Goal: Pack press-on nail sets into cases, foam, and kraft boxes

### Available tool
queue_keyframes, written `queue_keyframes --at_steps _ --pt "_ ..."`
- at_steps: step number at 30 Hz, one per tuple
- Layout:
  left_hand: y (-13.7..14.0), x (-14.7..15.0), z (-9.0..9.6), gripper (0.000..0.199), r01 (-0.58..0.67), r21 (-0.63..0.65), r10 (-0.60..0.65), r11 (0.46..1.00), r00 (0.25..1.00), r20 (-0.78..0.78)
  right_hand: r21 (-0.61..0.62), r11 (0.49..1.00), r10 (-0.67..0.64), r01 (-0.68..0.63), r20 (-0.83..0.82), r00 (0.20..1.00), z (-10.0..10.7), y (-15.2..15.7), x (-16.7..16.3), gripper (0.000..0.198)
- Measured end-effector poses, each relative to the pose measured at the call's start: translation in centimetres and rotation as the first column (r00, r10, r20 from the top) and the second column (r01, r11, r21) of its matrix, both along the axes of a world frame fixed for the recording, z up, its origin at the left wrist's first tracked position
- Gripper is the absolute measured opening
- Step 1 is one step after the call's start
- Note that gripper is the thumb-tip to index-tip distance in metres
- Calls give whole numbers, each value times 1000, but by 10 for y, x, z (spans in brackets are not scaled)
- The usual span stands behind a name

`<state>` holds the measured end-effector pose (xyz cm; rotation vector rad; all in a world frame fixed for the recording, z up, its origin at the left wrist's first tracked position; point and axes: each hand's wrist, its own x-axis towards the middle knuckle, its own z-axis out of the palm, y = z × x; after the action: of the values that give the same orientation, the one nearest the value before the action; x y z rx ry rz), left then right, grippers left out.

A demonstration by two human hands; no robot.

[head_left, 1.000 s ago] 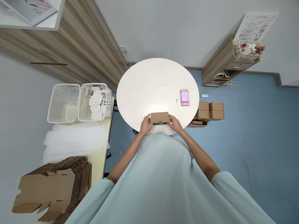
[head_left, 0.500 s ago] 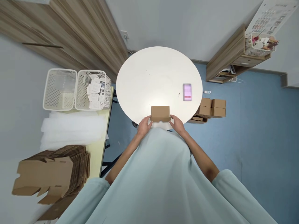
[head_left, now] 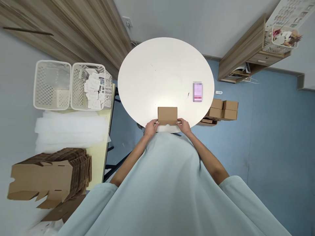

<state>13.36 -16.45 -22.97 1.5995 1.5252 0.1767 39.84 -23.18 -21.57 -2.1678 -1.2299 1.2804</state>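
Observation:
A small brown cardboard box sits at the near edge of the round white table, its lid closed down flat. My left hand grips the box's left front corner, thumb at the front and fingers along the side. At the opposite corner, my right hand holds the box in the same way, its fingers bent against the side. What is inside the box is hidden.
A phone lies on the table's right side. Cardboard boxes are stacked on the floor to the right. At left, a side table bears white baskets, white foam sheets and flattened cartons.
The box's front edge, slightly raised before, now looks pressed down, and both hands have closed in on its front corners. The whole view has shifted a little.

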Motion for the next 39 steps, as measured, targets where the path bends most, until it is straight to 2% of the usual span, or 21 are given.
queue_keyframes --at_steps 6,10,17,26,33,39 --pt "1 5 -3 31 -108 -117 107 987 994 -11 -73 997 -17 18 13 1000 1 0 -4 30" --pt "-1 7 -6 34 -123 -158 120 980 992 -29 -137 990 -7 14 57 998 -1 0 -6 28" --pt "-4 8 -9 39 -69 -111 58 991 994 -98 -207 978 17 -5 55 998 -8 -3 -5 31" --pt "-4 9 -16 37 2 6 -2 1000 991 -136 -174 985 -19 12 -38 999 -14 -4 -11 31" --pt "-1 10 -14 35 18 44 -14 999 996 -92 -145 989 31 -25 34 999 -13 -4 -11 33" --pt "1 9 -11 40 20 -5 -20 1000 987 -158 -134 990 69 -53 118 991 -11 -3 -7 43"
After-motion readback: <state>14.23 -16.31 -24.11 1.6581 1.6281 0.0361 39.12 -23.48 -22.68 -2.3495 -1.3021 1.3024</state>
